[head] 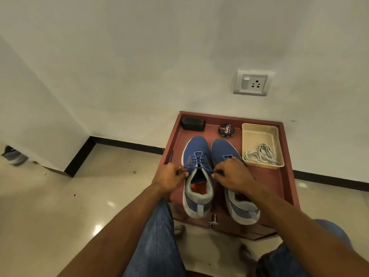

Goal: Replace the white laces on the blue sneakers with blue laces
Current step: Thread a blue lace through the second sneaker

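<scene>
On the reddish-brown tabletop (279,182), which stands against the white wall, two blue sneakers sit side by side with toes toward the wall. The left sneaker (196,176) serves as the landmark: a blue lace (197,159) is threaded criss-cross through its eyelets, and its grey collar opens toward the person, showing an orange insole. The left hand (171,175) is at the left side of this sneaker's throat, fingers curled and pinching one end of the blue lace; the right hand (231,174) is at its right side, fingertips pinching the other end. The right sneaker (235,188) lies just to the right of the landmark, its lace area mostly covered by the right hand, so whether it is laced cannot be told. Farther right, beyond that sneaker, a cream tray (259,132) holds the loose white laces (263,155) heaped at its near end. Beyond the landmark's toe stands a round tin of shoe polish (226,130), and to the left of the tin, a black block-shaped object (193,123). High on the wall, up and to the right of the landmark, is a switch and socket plate (252,83).
</scene>
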